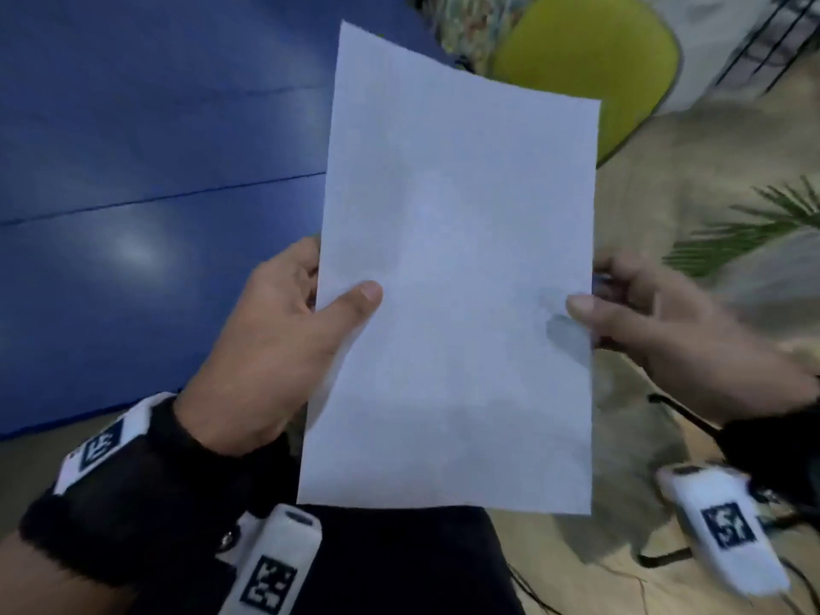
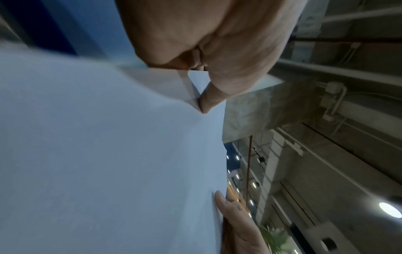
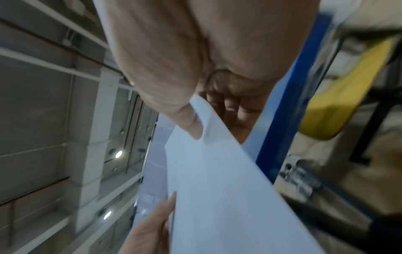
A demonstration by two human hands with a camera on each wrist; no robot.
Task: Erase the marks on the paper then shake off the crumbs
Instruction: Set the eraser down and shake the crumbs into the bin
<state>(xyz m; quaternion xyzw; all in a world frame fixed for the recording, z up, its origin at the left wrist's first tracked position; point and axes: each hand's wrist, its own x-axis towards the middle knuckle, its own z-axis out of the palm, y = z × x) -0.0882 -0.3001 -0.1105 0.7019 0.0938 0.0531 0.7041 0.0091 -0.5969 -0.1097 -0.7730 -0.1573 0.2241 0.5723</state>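
Blue tabletop (image 1: 155,170) fills the view from 9 to 11 o'clock, with a yellow-green chair seat (image 1: 585,68) at 1 o'clock, plant fronds (image 1: 754,228) at 3 o'clock and pale floor below. You hold the paper (image 1: 452,281) in the air at the centre, clear of the table, its face towards you. Your left hand (image 1: 275,348) pinches the sheet's left edge at 9 o'clock, thumb on top and fingers behind; your right hand (image 1: 674,330) pinches the right edge at 3 o'clock the same way. A faint grey smudge sits by your right thumb; whether it is a leftover mark or a shadow is unclear. No crumbs can be made out. Both pinches are narrow and near the edges, so a hard shake could tear the sheet or pull it free. Pressing thumbs may crease it. Crumbs would likely fall on your dark lap at 6 o'clock.
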